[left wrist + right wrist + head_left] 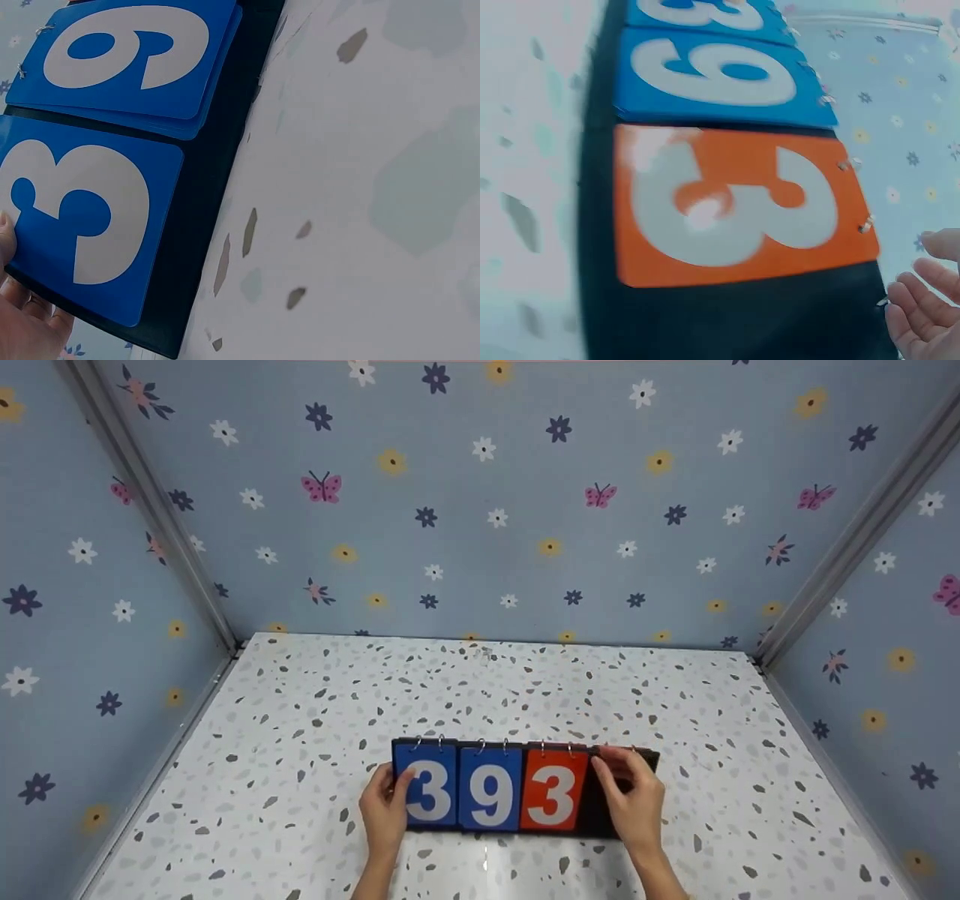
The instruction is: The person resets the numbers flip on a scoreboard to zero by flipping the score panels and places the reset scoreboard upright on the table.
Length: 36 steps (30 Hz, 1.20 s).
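A flip scoreboard [491, 831] with a black backing is held by its left end in my left hand [385, 810]. The left thumb lies on the front of the blue "3" card [90, 202], with the other fingers behind the board. Beside it hang a blue "9" card [489, 787] and a red "3" card [742, 206], on metal rings. The fourth place is bare black panel [757, 322]. My right hand [636, 795] is at that panel's top edge, fingers loosely bent near a ring [883, 302], with nothing visible between thumb and fingers.
A white speckled tabletop [495, 690] lies under and around the board. Blue flowered panels [495, 487] stand at the back and both sides, with grey metal posts [161, 514] at the corners.
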### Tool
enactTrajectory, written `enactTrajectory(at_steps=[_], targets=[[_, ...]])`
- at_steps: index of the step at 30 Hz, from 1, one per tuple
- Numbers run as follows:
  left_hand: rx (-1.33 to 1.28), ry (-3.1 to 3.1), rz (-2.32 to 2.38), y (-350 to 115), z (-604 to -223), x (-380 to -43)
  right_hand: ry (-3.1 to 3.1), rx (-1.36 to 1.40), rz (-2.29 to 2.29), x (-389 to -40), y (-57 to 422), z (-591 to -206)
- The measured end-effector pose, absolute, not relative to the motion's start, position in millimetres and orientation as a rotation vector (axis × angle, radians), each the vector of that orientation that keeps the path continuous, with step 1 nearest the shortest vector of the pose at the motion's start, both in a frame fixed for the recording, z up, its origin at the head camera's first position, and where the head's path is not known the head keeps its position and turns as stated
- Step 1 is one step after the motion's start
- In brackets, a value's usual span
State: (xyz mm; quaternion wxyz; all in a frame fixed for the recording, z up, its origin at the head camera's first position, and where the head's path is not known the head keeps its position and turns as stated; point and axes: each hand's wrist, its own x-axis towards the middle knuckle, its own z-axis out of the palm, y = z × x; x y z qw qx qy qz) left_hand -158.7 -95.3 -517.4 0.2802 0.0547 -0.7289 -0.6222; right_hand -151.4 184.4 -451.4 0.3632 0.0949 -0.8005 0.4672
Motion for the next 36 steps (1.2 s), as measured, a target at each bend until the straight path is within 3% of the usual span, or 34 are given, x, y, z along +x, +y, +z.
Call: enactTrajectory(at_steps=[13,36], targets=[[0.126,-1.936,-1.675,-94,-518,-160,-2.342,-0.126,1.355,-138,175,-524],[0.081,-1.904,-1.664,-96,-521,-161,-2.309,-0.268,1.546,-141,174,-527]])
